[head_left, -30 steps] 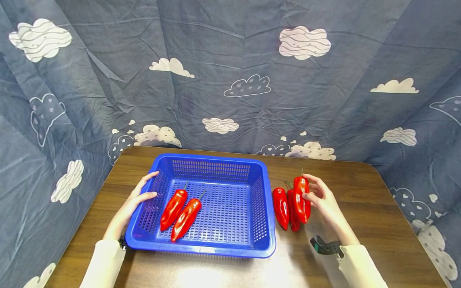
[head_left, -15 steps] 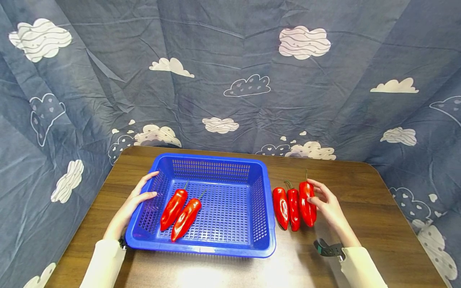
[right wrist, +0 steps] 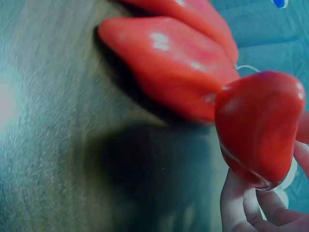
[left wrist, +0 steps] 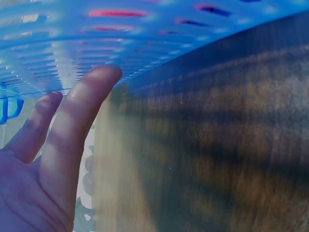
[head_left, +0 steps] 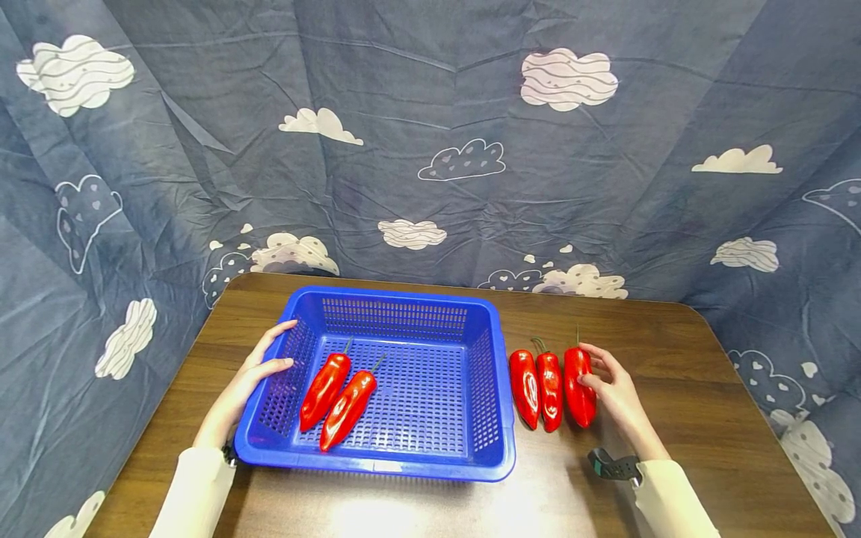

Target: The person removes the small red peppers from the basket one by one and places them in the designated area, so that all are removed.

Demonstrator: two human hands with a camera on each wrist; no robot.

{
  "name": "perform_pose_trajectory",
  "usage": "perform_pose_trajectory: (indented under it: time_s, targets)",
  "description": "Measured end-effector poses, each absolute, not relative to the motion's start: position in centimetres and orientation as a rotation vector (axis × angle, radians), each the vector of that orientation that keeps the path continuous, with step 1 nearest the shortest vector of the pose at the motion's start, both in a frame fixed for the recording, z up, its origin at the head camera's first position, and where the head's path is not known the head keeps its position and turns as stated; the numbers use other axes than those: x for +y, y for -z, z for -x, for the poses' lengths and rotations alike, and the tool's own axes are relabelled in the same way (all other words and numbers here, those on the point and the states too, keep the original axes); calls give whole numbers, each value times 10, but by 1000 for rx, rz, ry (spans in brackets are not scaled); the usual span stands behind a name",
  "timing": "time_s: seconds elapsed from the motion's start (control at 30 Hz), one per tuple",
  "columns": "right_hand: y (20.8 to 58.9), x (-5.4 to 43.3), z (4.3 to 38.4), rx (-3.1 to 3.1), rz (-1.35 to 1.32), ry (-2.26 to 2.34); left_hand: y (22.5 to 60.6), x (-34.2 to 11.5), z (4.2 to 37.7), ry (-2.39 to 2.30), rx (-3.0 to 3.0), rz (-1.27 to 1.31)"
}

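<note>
Dark cloud-print cloth (head_left: pixel 430 90) hangs beyond the twelve o'clock edge of a brown wooden bench (head_left: pixel 659 359); on the bench's nine o'clock side sits a blue perforated basket (head_left: pixel 502 403). The left hand (head_left: pixel 246 375) holds the basket's rim at nine o'clock, thumb and one finger over the edge, other fingers along the outer wall; an uneven tug there could slide or tip the basket and set its load rolling. The right hand (head_left: pixel 617 385), at three o'clock from the basket, is clamped on a red pepper, thumb and fingers pinching it.

That held pepper (head_left: pixel 578 403) points its tip to six o'clock; whether it touches the bench cannot be told; its skin is glossy and rounded, so a weak or off-centre pinch could let it twist free. At its nine o'clock, just beside it, lies the middle pepper (head_left: pixel 550 396); beyond that, close to the basket, lies the outer pepper (head_left: pixel 525 392); with so little room, a sideways bump could roll one into another. Inside the basket, between eight and nine o'clock, lie a far pepper (head_left: pixel 326 392) and a near pepper (head_left: pixel 348 411), tips towards seven; thin green stems (head_left: pixel 379 362) crown them, and a snag could snap one.
</note>
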State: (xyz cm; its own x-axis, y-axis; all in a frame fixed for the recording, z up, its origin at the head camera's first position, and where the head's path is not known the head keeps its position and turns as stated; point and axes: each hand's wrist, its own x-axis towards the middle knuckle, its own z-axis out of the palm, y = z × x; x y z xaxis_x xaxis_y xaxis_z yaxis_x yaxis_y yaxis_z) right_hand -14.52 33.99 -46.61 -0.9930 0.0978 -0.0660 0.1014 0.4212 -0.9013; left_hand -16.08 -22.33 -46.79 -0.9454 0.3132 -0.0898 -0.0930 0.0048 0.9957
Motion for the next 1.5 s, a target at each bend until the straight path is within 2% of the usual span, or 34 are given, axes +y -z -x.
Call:
perform_pose_trajectory:
  time_s: [0.87, 1.5]
  targets:
    - [484, 341, 147, 2697, -178, 1580, 469, -224, 160, -2012, 2017, -231]
    - [466, 341, 149, 2768, -238, 1763, 468, -222, 162, -2034, 1995, -242]
